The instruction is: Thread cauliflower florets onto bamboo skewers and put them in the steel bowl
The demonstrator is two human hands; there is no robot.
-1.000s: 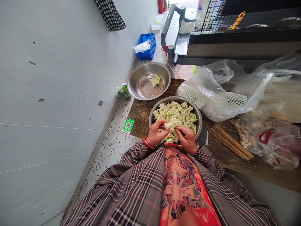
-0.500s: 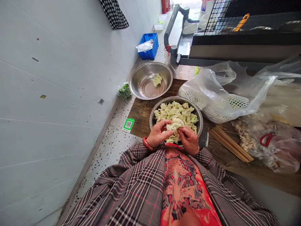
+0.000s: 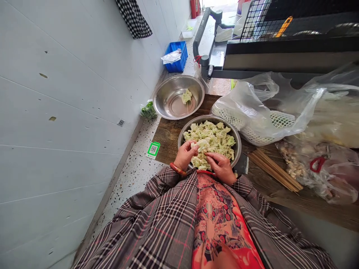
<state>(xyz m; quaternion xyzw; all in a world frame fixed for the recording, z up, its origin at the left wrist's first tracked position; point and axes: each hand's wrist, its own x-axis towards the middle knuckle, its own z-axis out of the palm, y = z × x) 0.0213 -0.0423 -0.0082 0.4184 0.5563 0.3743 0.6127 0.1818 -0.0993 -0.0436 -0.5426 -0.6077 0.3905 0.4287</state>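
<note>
Pinching the cauliflower floret [image 3: 202,144] above the bowl [image 3: 238,144], your left hand [image 3: 184,157] is closed on it | likely light, brittle; best held by its stem | right hand [image 3: 223,169] beside, grip unclear | skewers [image 3: 275,170] on worktop [image 3: 168,134]

My sleeves [image 3: 165,179] are grey plaid with white and pink lines, my bangle [image 3: 178,170] red-brown. The cauliflower [image 3: 218,136] is cream and pale green, the desk [image 3: 168,132] brown wood-grained, the far crate [image 3: 176,56] blue, the scissor handles [image 3: 317,164] red.
</note>
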